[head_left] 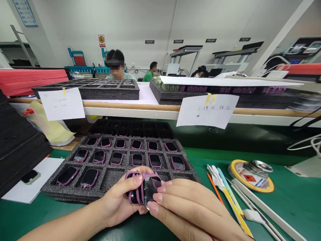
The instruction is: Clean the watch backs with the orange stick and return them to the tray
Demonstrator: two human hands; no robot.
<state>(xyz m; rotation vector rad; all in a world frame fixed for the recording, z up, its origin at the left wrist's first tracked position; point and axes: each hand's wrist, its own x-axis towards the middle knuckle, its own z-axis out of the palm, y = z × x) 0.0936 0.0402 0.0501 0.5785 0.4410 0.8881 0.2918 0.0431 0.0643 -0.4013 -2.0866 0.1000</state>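
Several purple smartwatch cases with dark screens stand stacked on edge in my left hand, its thumb on top and fingers wrapped around them. Across the face of the nearest case, my right hand pinches a clear film at its edge with fingertips pressed together. Part of the film lies over the dark screen; how far it sticks there I cannot tell. Just behind both hands is a black foam tray, with more purple watch cases lying screen up in its compartments.
On the right lie swabs and pen-like tools, a white bar and a yellow-rimmed metal tin. A green watch case rests on white paper at left. A shelf with foam trays crosses behind; people sit beyond.
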